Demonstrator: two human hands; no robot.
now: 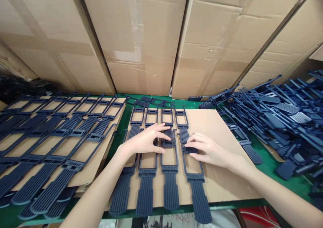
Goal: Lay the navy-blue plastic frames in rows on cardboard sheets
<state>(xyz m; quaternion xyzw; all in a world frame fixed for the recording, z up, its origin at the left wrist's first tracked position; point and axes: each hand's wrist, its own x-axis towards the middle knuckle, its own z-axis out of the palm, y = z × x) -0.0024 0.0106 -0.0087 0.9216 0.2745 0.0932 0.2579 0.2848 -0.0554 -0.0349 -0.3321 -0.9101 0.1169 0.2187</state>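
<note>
Four dark blue plastic frames with ribbed paddle ends lie side by side on a cardboard sheet [227,184]. My left hand [148,139] has its fingers spread over the second and third frames [171,191] from the left, palm down. At the rightmost frame [200,201], my right hand [204,149] has its fingers bent together around the small dark crosspiece at its middle. The fingertips partly cover that piece. The paddle end of the rightmost frame reaches past the sheet's front edge.
Rows of similar frames [52,187] lie on stacked cardboard at the left. A tangled heap of blue parts [275,117] is at the right on the green table surface [264,150]. Tall cardboard boxes [141,36] stand along the back.
</note>
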